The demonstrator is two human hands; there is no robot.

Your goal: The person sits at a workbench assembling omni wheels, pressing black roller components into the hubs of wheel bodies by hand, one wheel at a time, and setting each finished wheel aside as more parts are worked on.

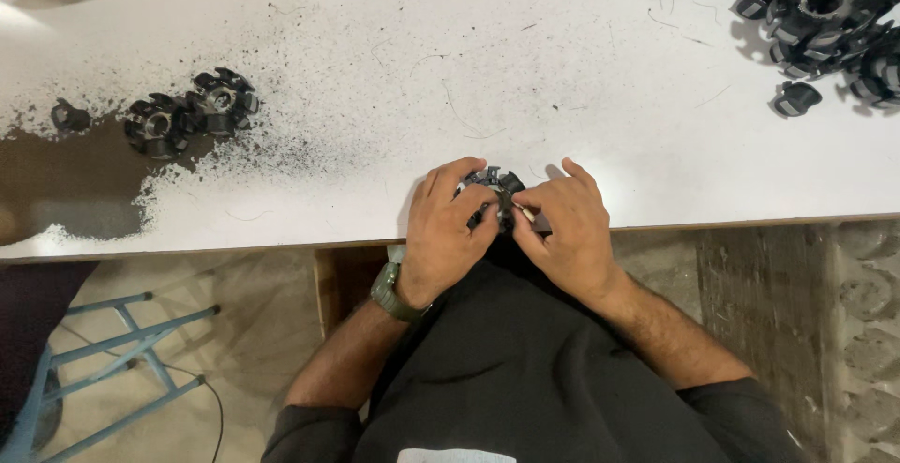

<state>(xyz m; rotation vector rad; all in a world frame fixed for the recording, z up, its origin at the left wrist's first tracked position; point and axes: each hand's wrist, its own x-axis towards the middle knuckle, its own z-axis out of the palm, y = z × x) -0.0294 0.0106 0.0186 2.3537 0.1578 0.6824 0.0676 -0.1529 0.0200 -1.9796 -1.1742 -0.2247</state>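
Note:
Both my hands meet at the near edge of a white table [487, 69]. My left hand [445, 229], with a green watch on the wrist, grips a black ring-shaped plastic part [492, 182] with notched teeth. My right hand [567, 229] pinches a small thin tool [522, 210] against that part's side. Most of the part is hidden under my fingers.
Two similar black toothed parts [187, 112] lie at the left amid dark shavings and dust. A pile of several more black parts [825, 22] sits at the far right. A blue stool frame [122, 350] stands on the floor at lower left.

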